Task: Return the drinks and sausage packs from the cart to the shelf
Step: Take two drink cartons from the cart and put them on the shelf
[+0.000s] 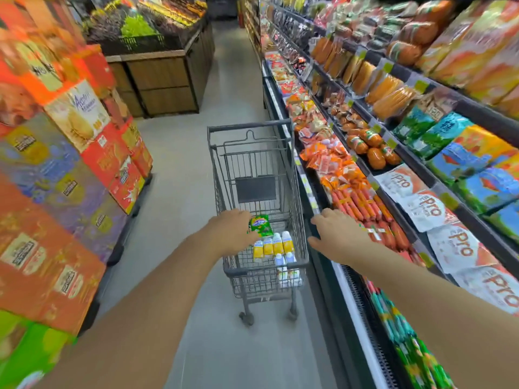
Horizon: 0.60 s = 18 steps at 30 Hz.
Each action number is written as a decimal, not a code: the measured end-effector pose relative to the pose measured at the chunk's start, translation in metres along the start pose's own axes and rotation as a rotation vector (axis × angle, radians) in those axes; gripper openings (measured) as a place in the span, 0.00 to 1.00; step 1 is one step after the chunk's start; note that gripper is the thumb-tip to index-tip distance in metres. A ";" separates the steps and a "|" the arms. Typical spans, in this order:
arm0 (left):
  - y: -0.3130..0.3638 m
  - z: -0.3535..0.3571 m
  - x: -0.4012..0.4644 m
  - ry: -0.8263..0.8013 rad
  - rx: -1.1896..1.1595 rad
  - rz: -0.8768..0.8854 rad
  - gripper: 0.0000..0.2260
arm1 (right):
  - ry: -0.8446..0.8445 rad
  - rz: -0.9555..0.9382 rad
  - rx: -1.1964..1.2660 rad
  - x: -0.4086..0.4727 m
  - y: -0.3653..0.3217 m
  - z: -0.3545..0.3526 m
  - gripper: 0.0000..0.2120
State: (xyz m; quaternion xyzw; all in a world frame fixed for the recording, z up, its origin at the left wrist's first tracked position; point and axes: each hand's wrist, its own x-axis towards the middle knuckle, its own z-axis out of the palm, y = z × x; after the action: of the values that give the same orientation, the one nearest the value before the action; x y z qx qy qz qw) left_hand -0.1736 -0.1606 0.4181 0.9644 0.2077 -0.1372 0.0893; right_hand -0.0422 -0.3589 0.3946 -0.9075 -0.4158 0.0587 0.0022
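Note:
A grey wire shopping cart (250,127) stands in the aisle beside the refrigerated shelf (314,204). My left hand (231,231) reaches into the cart and grips a green pack (260,225) lifted above the basket. Below it lie several yellow-and-white drink bottles (276,245) and white bottles (284,266) on the cart floor. My right hand (338,234) hovers over the shelf's front edge, fingers relaxed and holding nothing, next to red sausage packs (391,234).
The shelf on the right carries orange sausage packs (334,161), white "Pro" bags (427,209) and green-blue bags (449,153). Stacked cartons (70,169) line the left side. A wooden produce stand (160,80) stands further ahead. Grey aisle floor (179,169) runs left of the cart.

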 end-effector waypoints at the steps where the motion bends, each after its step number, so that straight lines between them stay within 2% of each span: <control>1: -0.003 0.004 0.010 -0.007 -0.007 -0.007 0.23 | -0.021 -0.018 -0.003 0.014 0.000 0.006 0.21; 8: -0.040 0.040 0.091 -0.099 -0.048 -0.024 0.18 | -0.177 -0.056 -0.002 0.108 -0.012 0.065 0.11; 12: -0.070 0.070 0.149 -0.143 -0.097 0.004 0.18 | -0.252 -0.050 -0.040 0.162 -0.022 0.105 0.16; 18: -0.113 0.118 0.229 -0.249 -0.109 0.065 0.23 | -0.353 0.010 -0.032 0.228 -0.032 0.157 0.14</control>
State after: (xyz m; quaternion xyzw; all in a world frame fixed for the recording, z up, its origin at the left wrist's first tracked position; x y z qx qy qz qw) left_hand -0.0483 0.0001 0.2239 0.9399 0.1707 -0.2413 0.1709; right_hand 0.0643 -0.1727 0.2163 -0.8850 -0.4063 0.2106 -0.0854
